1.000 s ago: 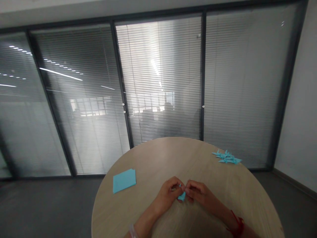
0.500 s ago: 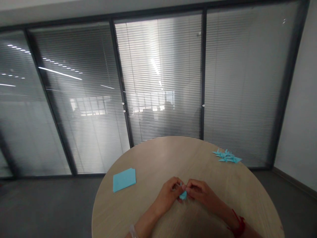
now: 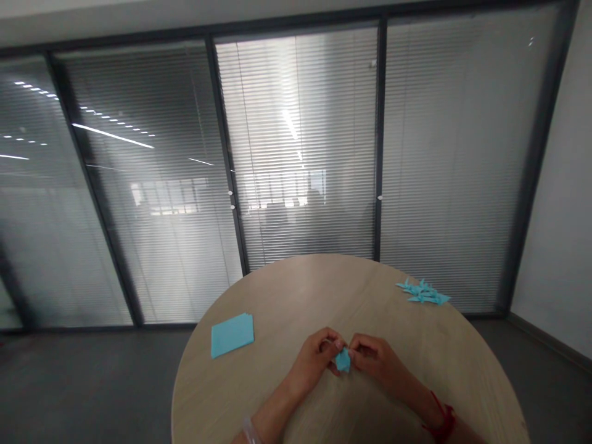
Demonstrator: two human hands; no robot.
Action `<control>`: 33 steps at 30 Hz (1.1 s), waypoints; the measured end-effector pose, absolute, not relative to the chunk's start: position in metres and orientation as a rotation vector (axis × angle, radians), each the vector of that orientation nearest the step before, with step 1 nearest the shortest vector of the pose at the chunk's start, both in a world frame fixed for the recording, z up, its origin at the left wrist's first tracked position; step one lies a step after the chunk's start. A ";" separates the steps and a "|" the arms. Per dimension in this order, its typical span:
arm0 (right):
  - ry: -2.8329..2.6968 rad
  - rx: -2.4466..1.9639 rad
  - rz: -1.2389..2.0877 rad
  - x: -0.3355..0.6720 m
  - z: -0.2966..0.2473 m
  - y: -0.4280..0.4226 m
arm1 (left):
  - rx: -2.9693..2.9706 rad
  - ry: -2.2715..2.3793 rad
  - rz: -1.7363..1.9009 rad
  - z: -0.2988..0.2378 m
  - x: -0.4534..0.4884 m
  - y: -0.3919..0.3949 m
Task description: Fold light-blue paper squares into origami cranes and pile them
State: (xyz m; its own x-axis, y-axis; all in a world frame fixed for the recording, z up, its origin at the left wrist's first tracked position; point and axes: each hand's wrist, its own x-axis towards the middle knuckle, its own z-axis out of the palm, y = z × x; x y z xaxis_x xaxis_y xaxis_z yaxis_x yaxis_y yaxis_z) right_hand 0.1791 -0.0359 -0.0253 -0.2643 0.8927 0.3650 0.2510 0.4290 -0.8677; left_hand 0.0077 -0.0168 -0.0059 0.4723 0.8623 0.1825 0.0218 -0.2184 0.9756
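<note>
My left hand (image 3: pixel 318 357) and my right hand (image 3: pixel 374 359) meet over the near middle of a round wooden table (image 3: pixel 296 296). Both pinch a small folded piece of light blue paper (image 3: pixel 343 360) between their fingertips. The paper is held just above the tabletop, and most of it is hidden by my fingers. A red cord circles my right wrist.
A flat stack of blue paper squares (image 3: pixel 232 335) lies on the table's left side. Several folded blue paper figures (image 3: pixel 423 292) lie in a heap near the far right rim. Glass partitions with blinds stand behind the table, above grey floor.
My hands have stayed in place, and their fingers have shifted slightly on the small blue paper. The view has hardly moved.
</note>
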 end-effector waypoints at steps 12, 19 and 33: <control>-1.510 -1.409 0.200 0.292 -0.032 -0.027 | 1.484 0.838 1.114 -0.011 0.007 -0.011; -1.411 -1.882 -0.044 0.410 -0.059 -0.011 | 1.496 0.861 1.101 -0.014 0.008 -0.008; -1.569 -1.998 0.001 0.465 -0.078 0.042 | 1.484 0.843 1.064 -0.015 0.007 -0.011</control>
